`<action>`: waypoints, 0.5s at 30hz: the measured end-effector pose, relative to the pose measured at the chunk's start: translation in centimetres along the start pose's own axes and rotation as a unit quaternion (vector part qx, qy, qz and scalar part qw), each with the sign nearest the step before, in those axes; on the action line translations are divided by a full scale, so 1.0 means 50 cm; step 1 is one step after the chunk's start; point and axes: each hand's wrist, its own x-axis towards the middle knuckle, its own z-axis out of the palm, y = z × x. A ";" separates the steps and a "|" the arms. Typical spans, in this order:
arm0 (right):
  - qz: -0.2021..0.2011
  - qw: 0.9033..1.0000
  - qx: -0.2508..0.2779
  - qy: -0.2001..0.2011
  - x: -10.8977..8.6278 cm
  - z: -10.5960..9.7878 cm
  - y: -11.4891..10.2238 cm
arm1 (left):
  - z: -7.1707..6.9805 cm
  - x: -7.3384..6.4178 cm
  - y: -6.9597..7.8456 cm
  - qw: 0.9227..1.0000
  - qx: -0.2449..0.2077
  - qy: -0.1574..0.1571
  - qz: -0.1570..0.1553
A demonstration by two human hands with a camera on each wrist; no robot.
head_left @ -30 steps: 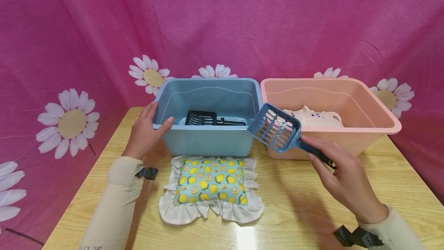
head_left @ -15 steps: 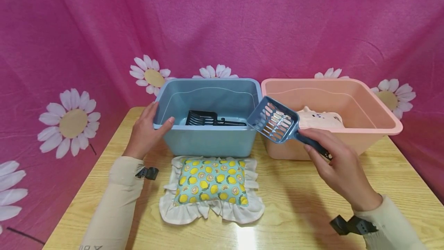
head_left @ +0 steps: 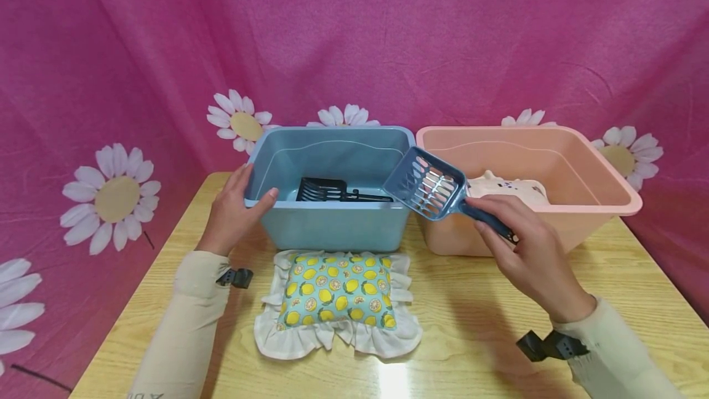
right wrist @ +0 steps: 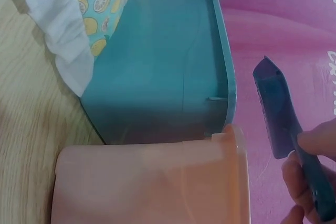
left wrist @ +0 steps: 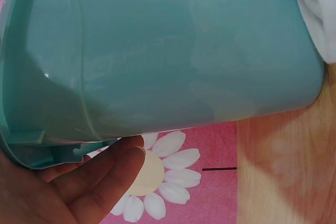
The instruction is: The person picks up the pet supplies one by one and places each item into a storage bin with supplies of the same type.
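Observation:
My right hand grips the handle of a blue slotted litter scoop. The scoop head is raised in front of the gap between two bins, tilted up and left, with nothing on it. In the right wrist view, thumb and fingers close round the scoop handle. At the left, my left hand holds the rim of the blue bin at its front corner, thumb over the edge. The left wrist view shows its fingers under the rim. A black slotted scoop lies inside the blue bin.
The peach bin stands right beside the blue one and holds a cream plush-looking thing with dark marks. A ruffled lemon-print cushion lies in front, on the wooden table. A pink daisy-print cloth hangs behind.
My right hand has moved left and up with the blue scoop, whose head now overlaps the blue bin's right edge. My left hand has stayed on the rim.

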 end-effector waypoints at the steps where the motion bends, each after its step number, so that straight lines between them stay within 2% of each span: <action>1: 0.000 1.000 0.001 -0.001 0.002 0.001 0.000 | 0.000 0.000 0.000 1.000 0.001 0.000 0.000; 11: 0.020 1.000 -0.003 -0.023 0.019 0.004 0.003 | 0.002 0.002 -0.003 1.000 0.001 0.002 0.003; 15: 0.018 1.000 -0.001 -0.019 0.026 0.007 0.007 | 0.002 0.002 -0.004 1.000 0.001 0.004 0.002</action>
